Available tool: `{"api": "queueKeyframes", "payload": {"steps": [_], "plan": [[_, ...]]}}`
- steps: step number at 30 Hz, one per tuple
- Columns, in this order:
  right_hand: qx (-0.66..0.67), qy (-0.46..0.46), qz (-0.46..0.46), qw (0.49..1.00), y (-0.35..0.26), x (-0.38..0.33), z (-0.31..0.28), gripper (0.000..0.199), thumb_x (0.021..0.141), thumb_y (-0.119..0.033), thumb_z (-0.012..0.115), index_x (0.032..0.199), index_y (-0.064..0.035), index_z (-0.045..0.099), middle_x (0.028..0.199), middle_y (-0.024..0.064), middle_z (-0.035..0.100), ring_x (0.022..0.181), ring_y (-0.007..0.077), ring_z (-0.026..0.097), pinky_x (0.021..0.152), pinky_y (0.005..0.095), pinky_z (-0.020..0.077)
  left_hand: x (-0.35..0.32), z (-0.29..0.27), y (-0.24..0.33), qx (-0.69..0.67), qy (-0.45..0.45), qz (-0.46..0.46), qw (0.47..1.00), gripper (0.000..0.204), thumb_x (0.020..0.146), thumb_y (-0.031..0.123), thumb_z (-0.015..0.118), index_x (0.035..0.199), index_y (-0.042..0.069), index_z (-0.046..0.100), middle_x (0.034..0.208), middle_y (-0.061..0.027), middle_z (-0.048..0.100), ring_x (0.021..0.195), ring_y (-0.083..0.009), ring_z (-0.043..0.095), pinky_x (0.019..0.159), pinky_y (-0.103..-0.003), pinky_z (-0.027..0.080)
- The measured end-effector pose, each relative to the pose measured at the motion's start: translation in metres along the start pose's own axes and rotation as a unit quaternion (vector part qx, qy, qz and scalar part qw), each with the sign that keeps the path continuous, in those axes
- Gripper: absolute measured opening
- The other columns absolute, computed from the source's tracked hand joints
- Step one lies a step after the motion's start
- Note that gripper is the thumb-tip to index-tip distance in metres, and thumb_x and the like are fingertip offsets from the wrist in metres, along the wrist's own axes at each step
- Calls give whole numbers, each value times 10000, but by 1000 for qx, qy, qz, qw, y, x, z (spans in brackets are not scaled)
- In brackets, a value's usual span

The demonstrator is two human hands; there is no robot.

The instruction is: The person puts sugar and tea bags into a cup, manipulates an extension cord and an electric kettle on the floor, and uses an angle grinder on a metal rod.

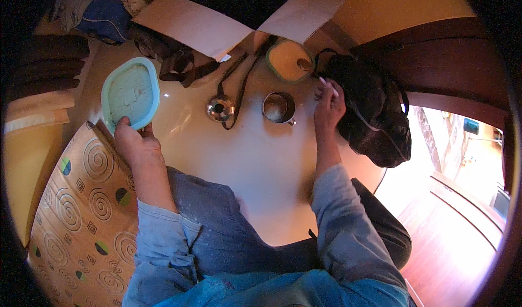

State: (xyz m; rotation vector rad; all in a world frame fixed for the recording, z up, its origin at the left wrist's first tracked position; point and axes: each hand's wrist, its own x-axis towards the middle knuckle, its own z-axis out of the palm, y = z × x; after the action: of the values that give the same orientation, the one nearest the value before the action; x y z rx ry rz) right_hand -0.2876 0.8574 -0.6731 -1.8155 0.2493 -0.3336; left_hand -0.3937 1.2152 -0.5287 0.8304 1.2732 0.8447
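Observation:
My left hand [136, 141] grips a pale turquoise lid [130, 92] by its near edge, thumb on top, its recessed face turned up. In my right hand [329, 108] the fingers are closed around what looks like a spoon [304, 65]; its dark bowl lies over a rounded, green-rimmed container [288, 54] with tan contents. A metal mug [278, 108], handle toward me, stands on the pale floor left of my right hand. Farther left is a shiny round metal piece [220, 108] with a dark centre hole, a dark strap beside it.
An open cardboard box [190, 27] spreads its flaps at the far side. A black bag [375, 111] lies right of my right hand. A spiral-patterned brown panel [92, 198] is by my left arm. Folded dark cloths [51, 62] are stacked at far left; a bright doorway opens at right.

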Motion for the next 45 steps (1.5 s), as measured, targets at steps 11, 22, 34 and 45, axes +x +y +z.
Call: {"api": "queueKeyframes", "payload": {"steps": [11,22,34,45], "plan": [[-102,4,121,987,37,34,21,290,927,-234,516,915,-22,713,868,124,717,750,264,655,719,387,496,7,-6,-6,-11,14,-9,1000,462,917,63,466,1376,100,416,1301,-164,531,1135,-322,586,903,-453,546],[51,41,183,981,47,31,5,331,928,-230,485,893,7,714,864,101,722,726,221,635,705,348,491,-6,3,-8,-2,-18,-10,1000,443,940,85,438,1380,44,396,1294,-156,515,1118,-287,583,893,-408,537],[170,22,214,962,-13,-5,-33,267,951,-188,480,1025,47,582,905,157,686,599,164,571,508,283,458,-3,3,-17,-12,-12,-23,1000,435,944,103,468,1366,21,404,1303,-172,501,1144,-292,554,897,-402,531],[-141,-182,-4,973,16,-69,-28,285,952,-246,598,1092,1,626,806,117,667,691,184,638,630,307,520,-25,-13,-24,42,-2,-83,996,463,918,108,499,1371,53,415,1292,-141,515,1118,-289,562,875,-420,520]]}}
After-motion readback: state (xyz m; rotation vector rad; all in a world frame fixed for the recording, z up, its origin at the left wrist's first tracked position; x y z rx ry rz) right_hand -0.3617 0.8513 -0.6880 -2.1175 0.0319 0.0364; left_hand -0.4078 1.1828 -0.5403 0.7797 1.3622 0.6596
